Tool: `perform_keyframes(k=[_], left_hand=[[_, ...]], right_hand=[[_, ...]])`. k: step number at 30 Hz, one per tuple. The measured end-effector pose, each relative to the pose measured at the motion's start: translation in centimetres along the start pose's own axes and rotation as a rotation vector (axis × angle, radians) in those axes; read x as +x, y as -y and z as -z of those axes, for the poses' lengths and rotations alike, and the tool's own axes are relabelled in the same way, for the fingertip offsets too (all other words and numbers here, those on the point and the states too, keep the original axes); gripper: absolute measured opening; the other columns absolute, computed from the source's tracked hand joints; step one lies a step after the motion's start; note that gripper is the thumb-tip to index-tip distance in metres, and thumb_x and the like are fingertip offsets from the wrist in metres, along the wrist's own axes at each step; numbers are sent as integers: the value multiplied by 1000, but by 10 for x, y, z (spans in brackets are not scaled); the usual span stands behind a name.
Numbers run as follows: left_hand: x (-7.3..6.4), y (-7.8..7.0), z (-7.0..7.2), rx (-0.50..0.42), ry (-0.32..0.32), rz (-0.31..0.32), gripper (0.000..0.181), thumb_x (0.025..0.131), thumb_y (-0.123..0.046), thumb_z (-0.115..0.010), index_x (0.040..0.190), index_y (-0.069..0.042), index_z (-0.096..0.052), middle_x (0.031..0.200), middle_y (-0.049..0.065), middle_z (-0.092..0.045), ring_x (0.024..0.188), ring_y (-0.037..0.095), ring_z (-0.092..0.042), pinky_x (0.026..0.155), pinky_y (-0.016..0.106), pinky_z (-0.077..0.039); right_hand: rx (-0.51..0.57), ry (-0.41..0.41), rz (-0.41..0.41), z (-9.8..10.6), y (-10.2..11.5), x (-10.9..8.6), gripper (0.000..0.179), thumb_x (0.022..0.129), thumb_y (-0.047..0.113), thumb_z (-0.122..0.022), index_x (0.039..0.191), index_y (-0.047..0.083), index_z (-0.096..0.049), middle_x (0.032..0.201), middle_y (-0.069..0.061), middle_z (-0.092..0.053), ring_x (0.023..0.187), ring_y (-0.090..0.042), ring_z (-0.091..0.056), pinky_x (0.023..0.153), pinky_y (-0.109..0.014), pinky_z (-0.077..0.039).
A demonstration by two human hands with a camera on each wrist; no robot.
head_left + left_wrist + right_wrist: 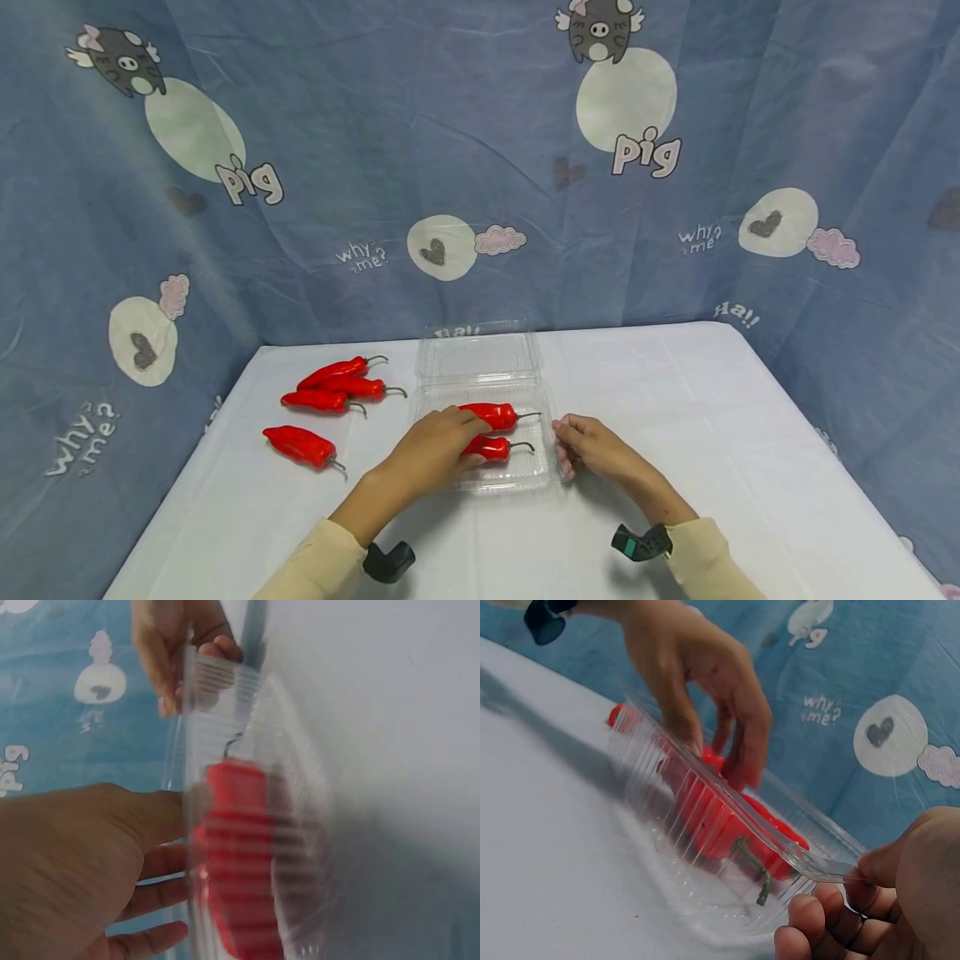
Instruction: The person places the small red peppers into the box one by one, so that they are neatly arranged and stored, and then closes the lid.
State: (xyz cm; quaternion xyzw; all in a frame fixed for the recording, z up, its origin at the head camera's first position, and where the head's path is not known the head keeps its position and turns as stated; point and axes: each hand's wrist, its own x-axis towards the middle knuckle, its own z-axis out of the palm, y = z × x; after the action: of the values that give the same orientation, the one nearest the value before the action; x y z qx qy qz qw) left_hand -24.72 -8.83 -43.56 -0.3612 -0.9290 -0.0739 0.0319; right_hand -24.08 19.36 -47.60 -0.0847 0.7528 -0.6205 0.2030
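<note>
A: How does the right grip [596, 450] stand?
B: Closed to a pinch: its thumb presses the rim at the right side of a clear plastic container [517, 481], with its fingers curled below.

A: And the left grip [435, 446]?
B: It reaches down over the container from the left, thumb and fingers bent and partly spread about the red peppers. I can't tell whether it has hold of a pepper or only touches it.

A: How many peppers are in there?
B: In the head view, 2 show in the container, side by side: a far pepper [491, 415] and a near pepper [495, 448]. Their green stems point right, and the left grip partly covers their left ends.

A: What about the lid [480, 357]?
B: Folded back on the far side, near the far edge of the white surface [750, 433].

A: Anything to the left?
B: 4 more peppers, apart from the container. A cluster of 3 peppers [318, 401] lies at the far left, and 1 single pepper [300, 446] lies nearer.

A: And farther out?
B: Each wrist wears a dark device below a cream sleeve [318, 567]. Behind the surface hangs a blue curtain [337, 108] printed with pigs and clouds.
</note>
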Motion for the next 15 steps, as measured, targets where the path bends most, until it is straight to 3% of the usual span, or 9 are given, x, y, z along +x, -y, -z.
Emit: perform_keyframes(k=[9,15], left_hand=[[-21,14,21,-7,-60,59,44,84,-26,-83,125,-20,-69,118,-2,-68,108,18,-62,92,39,-54],[-34,27,31,11,-69,129,46,83,-23,-84,126,-18,-68,119,-2,-68,110,18,-62,96,40,-53]], right_hand=[[-3,-3,-4,1,1,0,32,109,27,-45,90,2,-50,75,-3,-55,60,-14,-56,57,-28,-49],[-7,-1,-5,0,-1,0,31,109,26,-44,89,3,-50,75,-3,-55,60,-14,-56,57,-28,-49]])
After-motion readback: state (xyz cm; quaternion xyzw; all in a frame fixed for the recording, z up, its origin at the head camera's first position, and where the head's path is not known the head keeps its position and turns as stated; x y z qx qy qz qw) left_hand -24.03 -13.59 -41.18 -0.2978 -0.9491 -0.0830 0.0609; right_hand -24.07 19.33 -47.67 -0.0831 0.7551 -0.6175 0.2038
